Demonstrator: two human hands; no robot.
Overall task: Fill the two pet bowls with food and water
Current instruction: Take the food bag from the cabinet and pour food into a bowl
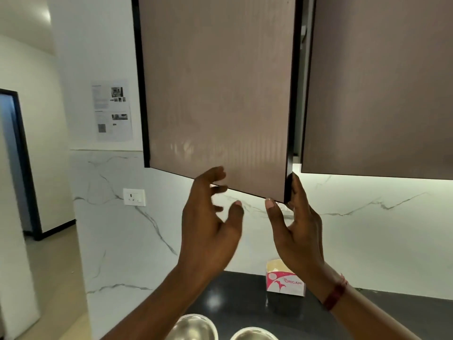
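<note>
Head view: the cabinet door (218, 94) stands ajar, swung out from the neighbouring door (380, 94), and we see nothing of what is inside. The right hand (296, 231) pinches the door's lower free corner, thumb under the bottom edge and fingers wrapped behind the side edge. The left hand (210, 217) is spread wide and holds nothing; its fingertips lie at the bottom edge, and we cannot tell whether they touch it. Both task items, the left bowl (193, 327) and the right bowl (255, 334), sit side by side on the dark counter (245, 312) at the bottom of the frame, below the forearms. What they contain is out of view. A tissue box (285, 283) stands behind them by the marble wall. We judge the step in hand to be working the door to reach the food. To do it well, we would keep the pull at the free corner, far from the hinge, swing the door along its arc without twisting the panel, guide the lower edge with the left palm, and keep the head clear of the door's corner.
</note>
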